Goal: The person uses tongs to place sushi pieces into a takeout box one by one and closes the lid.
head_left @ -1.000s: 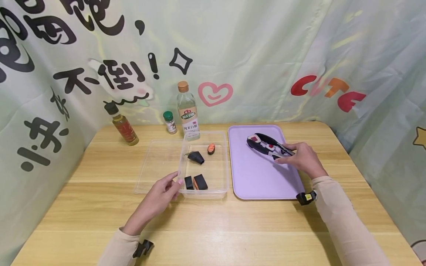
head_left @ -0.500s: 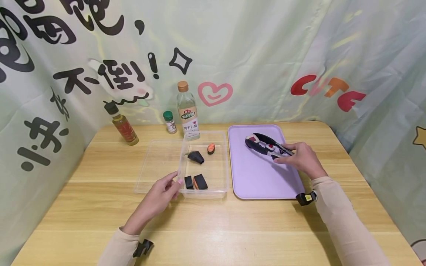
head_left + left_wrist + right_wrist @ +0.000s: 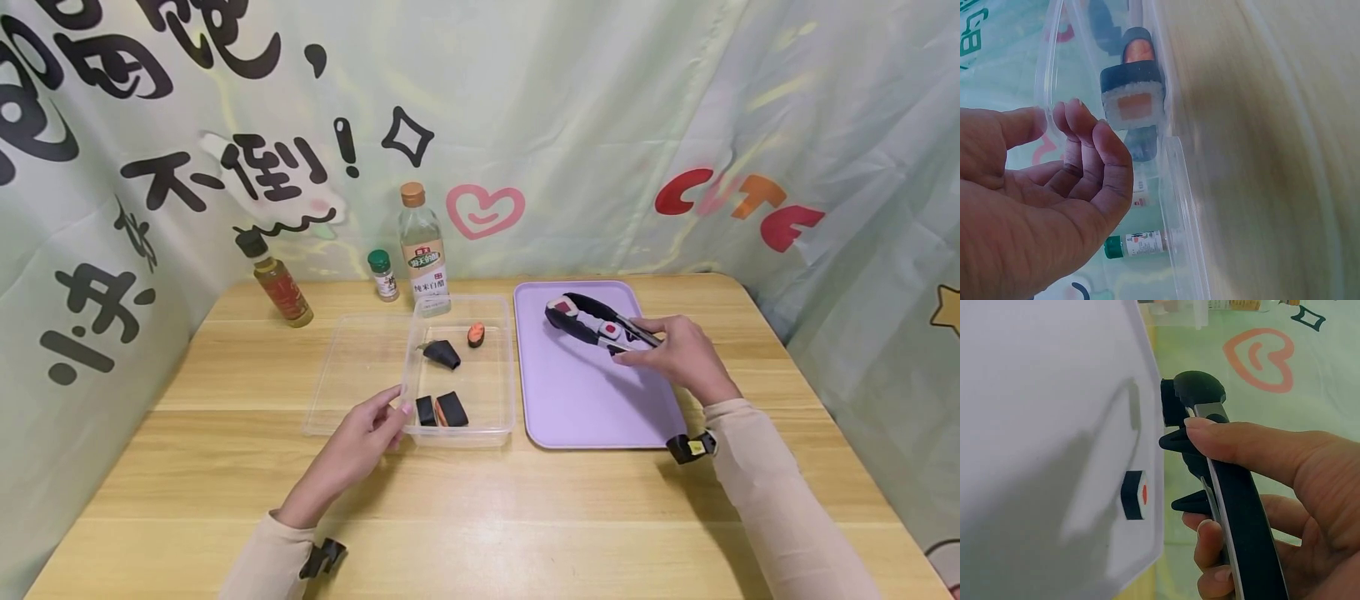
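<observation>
My left hand (image 3: 365, 437) holds the near left corner of a clear plastic container (image 3: 491, 432) by its rim, fingers curled in the left wrist view. My right hand (image 3: 678, 358) grips black-and-metal tongs (image 3: 600, 310) over the purple tray (image 3: 585, 417). Between the tong heads is a sushi roll (image 3: 562, 307) with a dark red middle; in the right wrist view its dark side (image 3: 1171, 403) shows above the tray. A smaller sushi roll (image 3: 1134, 495) with a red centre lies on the tray, below the tongs. Inside the container are a hand roll (image 3: 441, 354), an orange-topped sushi (image 3: 476, 335) and black-wrapped sushi pieces (image 3: 452, 409).
A clear lid (image 3: 352, 358) lies left of the container, partly beneath it in the head view. Behind stand a white vinegar bottle (image 3: 423, 258), a green-capped spice jar (image 3: 383, 277) and an oil bottle (image 3: 277, 283). A printed curtain (image 3: 600, 125) surrounds the wooden table (image 3: 480, 517).
My right hand has shifted the tongs and the sushi roll slightly left and up in the head view. My left hand stays on the container.
</observation>
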The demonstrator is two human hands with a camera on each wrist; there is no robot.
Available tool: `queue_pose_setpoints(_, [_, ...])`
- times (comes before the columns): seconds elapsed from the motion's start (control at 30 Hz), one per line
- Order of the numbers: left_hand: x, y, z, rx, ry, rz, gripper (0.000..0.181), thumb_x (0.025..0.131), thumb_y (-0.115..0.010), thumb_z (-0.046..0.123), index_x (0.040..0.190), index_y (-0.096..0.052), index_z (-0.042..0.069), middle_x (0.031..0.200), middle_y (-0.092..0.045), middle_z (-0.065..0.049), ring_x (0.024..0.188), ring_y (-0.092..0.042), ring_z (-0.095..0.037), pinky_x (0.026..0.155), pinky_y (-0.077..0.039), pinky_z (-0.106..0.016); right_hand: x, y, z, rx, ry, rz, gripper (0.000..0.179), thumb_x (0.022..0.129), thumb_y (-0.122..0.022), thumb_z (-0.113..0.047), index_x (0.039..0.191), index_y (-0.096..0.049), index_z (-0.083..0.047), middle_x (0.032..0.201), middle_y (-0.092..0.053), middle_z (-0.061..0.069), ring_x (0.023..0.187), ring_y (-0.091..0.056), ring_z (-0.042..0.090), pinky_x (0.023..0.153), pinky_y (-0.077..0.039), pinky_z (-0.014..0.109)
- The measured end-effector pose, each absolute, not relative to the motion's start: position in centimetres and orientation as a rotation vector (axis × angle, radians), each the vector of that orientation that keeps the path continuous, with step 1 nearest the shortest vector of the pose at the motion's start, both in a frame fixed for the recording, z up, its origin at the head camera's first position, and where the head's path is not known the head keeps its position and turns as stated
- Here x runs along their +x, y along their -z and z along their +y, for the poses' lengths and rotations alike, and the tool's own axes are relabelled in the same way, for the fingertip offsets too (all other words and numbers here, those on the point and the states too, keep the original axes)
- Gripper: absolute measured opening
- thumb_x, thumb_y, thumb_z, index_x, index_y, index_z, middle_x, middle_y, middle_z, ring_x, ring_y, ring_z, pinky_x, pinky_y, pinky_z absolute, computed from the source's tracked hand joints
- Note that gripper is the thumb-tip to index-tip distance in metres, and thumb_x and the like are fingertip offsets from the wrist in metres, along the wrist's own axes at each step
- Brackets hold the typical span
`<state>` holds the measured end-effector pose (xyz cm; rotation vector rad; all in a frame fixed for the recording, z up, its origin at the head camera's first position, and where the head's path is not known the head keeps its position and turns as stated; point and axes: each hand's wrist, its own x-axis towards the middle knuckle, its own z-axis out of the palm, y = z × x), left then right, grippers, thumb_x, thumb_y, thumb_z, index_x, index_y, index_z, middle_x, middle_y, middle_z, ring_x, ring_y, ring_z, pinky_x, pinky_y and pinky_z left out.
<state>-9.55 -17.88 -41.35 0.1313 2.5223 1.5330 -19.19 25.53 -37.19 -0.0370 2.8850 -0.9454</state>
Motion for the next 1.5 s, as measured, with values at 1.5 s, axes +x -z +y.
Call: queue_pose_setpoints(1.5, [-9.5,41.2,-17.8,0.122,-1.547,2.51,0.057,0.106,-0.055,0.032,0.151,-0.042,-0.001,0.086,-0.061,-0.012,0.075,-0.058,-0.02,0.066,-0.051,-0.033,-15.8,33.4,21.4,-0.434,0.997,3.061,0.065,0.072,-0.093,-0.025,0.13,-0.07,-0.006,0.072,-0.053,0.005,0.069,-0.046,0.022,0.059,-0.038,0.032])
